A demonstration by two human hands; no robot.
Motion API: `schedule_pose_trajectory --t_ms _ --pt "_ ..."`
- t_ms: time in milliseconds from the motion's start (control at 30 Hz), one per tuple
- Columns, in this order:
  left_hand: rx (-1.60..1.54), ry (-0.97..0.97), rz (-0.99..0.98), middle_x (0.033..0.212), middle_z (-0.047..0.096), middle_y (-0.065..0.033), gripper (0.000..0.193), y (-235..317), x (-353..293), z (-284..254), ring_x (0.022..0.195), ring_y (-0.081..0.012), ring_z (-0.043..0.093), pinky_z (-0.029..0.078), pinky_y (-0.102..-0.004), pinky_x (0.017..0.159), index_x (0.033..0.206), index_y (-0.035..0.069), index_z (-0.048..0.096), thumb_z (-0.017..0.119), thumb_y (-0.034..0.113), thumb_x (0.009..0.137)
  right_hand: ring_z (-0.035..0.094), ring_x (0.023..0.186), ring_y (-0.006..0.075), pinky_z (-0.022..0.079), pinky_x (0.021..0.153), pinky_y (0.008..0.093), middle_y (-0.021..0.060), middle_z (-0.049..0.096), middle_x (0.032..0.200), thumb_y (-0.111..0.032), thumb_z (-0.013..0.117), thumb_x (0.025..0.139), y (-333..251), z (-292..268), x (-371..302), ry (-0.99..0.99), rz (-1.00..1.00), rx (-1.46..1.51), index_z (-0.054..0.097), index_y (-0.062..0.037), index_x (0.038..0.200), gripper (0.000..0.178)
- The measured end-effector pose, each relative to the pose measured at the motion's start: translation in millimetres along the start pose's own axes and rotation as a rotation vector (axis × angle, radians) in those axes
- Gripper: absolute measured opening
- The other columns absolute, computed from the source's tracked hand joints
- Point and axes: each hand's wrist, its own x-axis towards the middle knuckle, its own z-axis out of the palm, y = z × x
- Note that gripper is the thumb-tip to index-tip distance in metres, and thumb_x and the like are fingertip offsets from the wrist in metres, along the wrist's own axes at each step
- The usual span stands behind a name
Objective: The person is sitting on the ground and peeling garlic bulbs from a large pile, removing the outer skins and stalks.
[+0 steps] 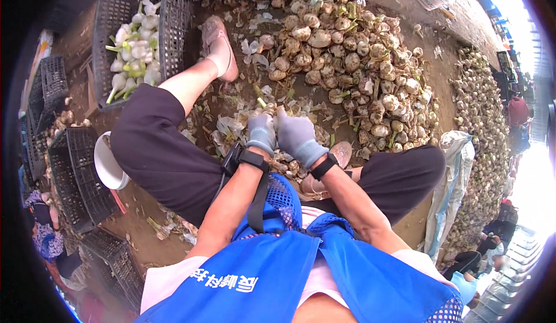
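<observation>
My left hand [262,133] and my right hand [297,135], both in grey gloves, meet in front of me between my knees. Between their fingertips is a garlic bulb [267,109], mostly covered by the gloves, with a short green stem poking out on the far side. The left fingers are closed around it. My right thumb and fingers pinch at its right side; what exactly they grip is partly hidden. Under the hands lie loose papery garlic skins [230,127]. A large heap of unpeeled garlic [353,62] rises just beyond, to the right.
At the far left a black crate [174,33] holds cleaned white garlic [139,50]. More black crates [81,178] and a white bucket [110,162] stand left. A pale sack [449,190] lies by my right knee. Another garlic heap [480,126] and people are farther right.
</observation>
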Motion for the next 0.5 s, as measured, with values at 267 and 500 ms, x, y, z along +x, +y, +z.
schedule_pose_trajectory --t_ms 267,500 --pt "-0.486 -0.052 -0.004 0.08 0.06 -0.0091 0.027 3 13 -2 0.072 -0.0225 0.061 0.053 -0.0349 0.064 0.089 0.004 0.052 0.047 0.03 0.091 0.052 0.107 0.0253 0.042 0.09 0.0331 0.0167 0.055 0.115 -0.004 0.051 0.072 36 -19 9 0.148 0.108 0.839 0.043 -0.0014 0.124 0.052" --pt "0.062 0.12 0.001 0.078 0.056 -0.0041 0.035 1 11 -5 0.062 -0.013 0.05 0.042 -0.0282 0.052 0.08 0.005 0.057 0.049 0.037 0.089 0.056 0.098 0.0322 0.048 0.078 0.0378 0.0196 0.057 0.107 -0.01 0.059 0.07 21 64 29 0.12 -0.081 0.482 0.045 -0.0059 0.123 0.056"
